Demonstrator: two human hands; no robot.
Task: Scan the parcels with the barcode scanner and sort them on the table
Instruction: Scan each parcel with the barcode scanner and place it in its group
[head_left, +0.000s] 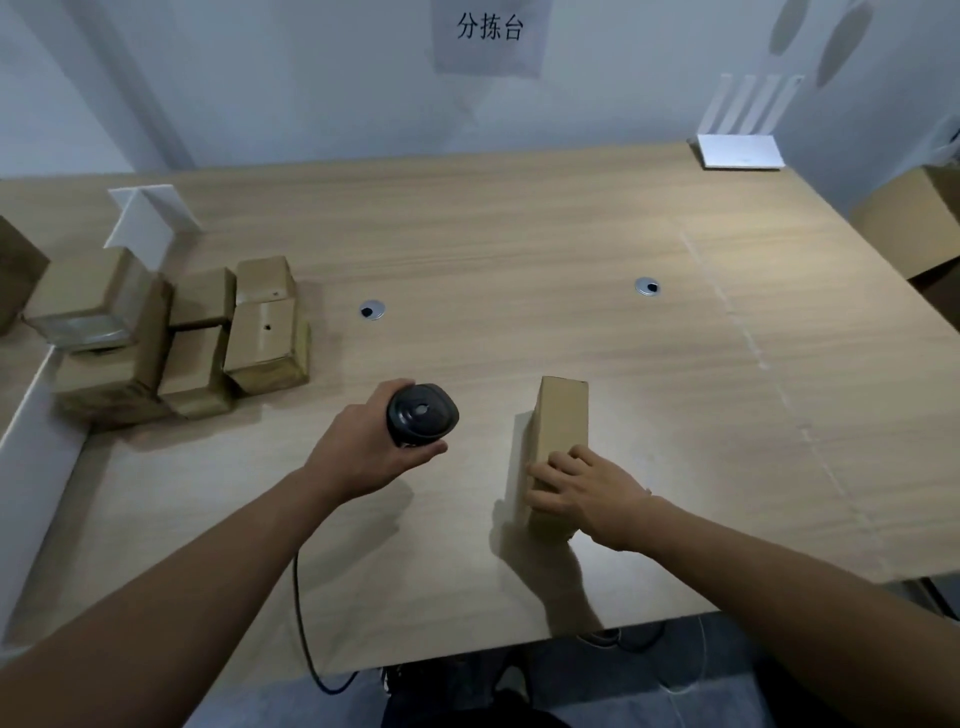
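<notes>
Gripping the scanner, the left hand hovers left of one parcel, which the right hand holds upright on the surface. Further left, a parcel pile awaits; sorting appears mostly undone.

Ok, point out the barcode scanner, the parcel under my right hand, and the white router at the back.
barcode scanner (422, 414), head view, on its rounded black head.
parcel (563, 415), head view, on its bare top face, beyond the fingers.
white router (740, 151), head view, on its flat body below the antennas.
</notes>
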